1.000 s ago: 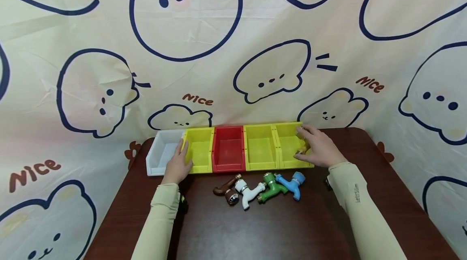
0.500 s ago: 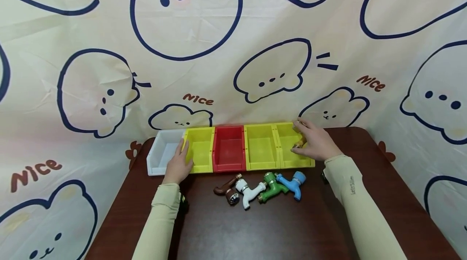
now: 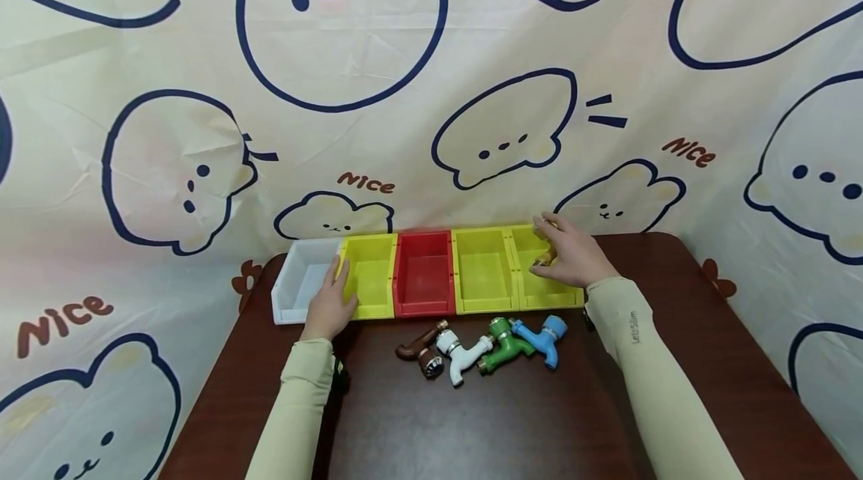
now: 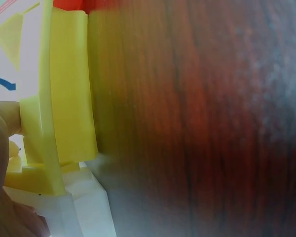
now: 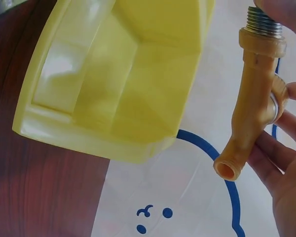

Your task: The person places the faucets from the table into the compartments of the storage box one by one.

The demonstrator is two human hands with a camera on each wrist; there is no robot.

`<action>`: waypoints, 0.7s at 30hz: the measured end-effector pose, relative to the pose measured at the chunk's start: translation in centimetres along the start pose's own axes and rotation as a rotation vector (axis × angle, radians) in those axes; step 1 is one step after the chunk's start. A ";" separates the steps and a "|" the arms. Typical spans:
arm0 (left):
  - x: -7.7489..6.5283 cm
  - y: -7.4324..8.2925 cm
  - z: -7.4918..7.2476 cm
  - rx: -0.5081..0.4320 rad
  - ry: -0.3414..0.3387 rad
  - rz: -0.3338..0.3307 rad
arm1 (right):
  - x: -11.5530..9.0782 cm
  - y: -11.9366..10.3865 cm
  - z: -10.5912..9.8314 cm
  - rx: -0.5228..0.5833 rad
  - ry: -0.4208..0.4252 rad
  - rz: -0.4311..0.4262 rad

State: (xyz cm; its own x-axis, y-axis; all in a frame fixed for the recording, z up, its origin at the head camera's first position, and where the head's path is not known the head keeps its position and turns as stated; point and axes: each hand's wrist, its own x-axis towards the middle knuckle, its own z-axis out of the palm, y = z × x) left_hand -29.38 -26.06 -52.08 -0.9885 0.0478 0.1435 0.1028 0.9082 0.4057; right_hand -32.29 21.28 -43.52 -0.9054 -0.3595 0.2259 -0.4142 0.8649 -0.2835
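My right hand point(image 3: 573, 251) pinches an orange-yellow plastic tap point(image 5: 254, 98) over the rightmost yellow bin point(image 3: 549, 293). In the right wrist view the fingers lie along the tap's body, the thumb is at its threaded end, and the spout points down. My left hand point(image 3: 329, 308) rests with fairly straight fingers on the wall between the white bin point(image 3: 290, 300) and the left yellow bin point(image 3: 371, 285). In front of the bins lie a brown tap point(image 3: 423, 351), a white tap point(image 3: 461, 356), a green tap point(image 3: 504, 345) and a blue tap point(image 3: 542, 338).
The bins stand in a row at the back of a dark wooden table point(image 3: 458, 427). Between the yellow ones is a red bin point(image 3: 423, 278), with another yellow bin point(image 3: 482, 274) to its right. A patterned cloth point(image 3: 404, 143) hangs close behind.
My right hand has moved left and slightly up, carrying the orange-yellow tap farther over the rightmost yellow bin. The left hand and the taps on the table stay put.
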 end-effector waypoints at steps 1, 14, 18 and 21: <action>0.0 0.1 0.0 -0.003 0.001 0.002 | 0.2 0.0 0.0 -0.005 -0.011 0.000; 0.0 0.0 0.0 -0.021 0.020 0.007 | 2.5 0.9 1.3 -0.010 -0.115 0.070; 0.0 -0.1 0.1 -0.028 0.024 0.003 | 2.6 1.0 1.9 0.005 -0.118 0.078; 0.0 -0.2 0.2 -0.025 0.022 0.004 | 2.5 1.1 2.3 0.010 -0.128 0.066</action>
State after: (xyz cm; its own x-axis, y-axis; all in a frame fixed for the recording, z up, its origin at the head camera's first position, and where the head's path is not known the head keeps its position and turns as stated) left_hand -29.40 -26.13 -52.37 -0.9854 0.0418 0.1650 0.1096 0.8975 0.4271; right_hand -35.23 20.54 -45.45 -0.9350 -0.3440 0.0860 -0.3534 0.8849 -0.3034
